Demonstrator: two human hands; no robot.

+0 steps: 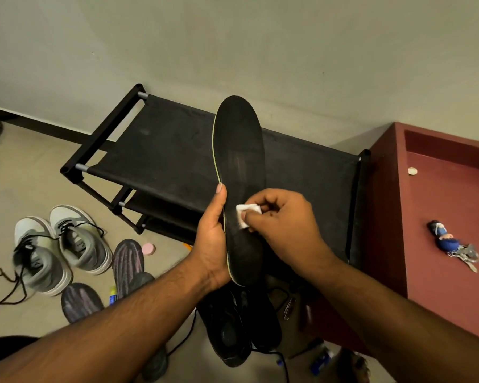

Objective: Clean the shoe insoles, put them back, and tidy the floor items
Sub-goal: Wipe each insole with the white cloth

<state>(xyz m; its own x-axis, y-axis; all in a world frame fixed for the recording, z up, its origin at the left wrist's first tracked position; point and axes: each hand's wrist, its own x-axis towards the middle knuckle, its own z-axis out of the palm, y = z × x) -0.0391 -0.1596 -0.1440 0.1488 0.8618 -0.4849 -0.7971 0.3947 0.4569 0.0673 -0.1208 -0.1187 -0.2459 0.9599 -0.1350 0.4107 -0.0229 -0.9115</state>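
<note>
- My left hand (210, 239) grips the black insole (239, 189) along its left edge near the heel, thumb up the rim, so the flat top face is turned toward me and stays steady under pressure.
- My right hand (285, 225) pinches a small white wipe (246, 212) between curled fingers and thumb and presses it on the insole's middle, where I judge the rubbing is under way.
- I hold the insole up above the black shoe rack (161, 161), toe pointing away, so it is clear of the floor.
- The black shoes (241, 327) sit on the floor right below my hands, ready for refitting.
- Grey sneakers (58, 250) and two dark patterned insoles (127, 261) lie on the floor to the left, still to be tidied.
- A small pink object (148, 249), possibly a cap, lies near them.
</note>
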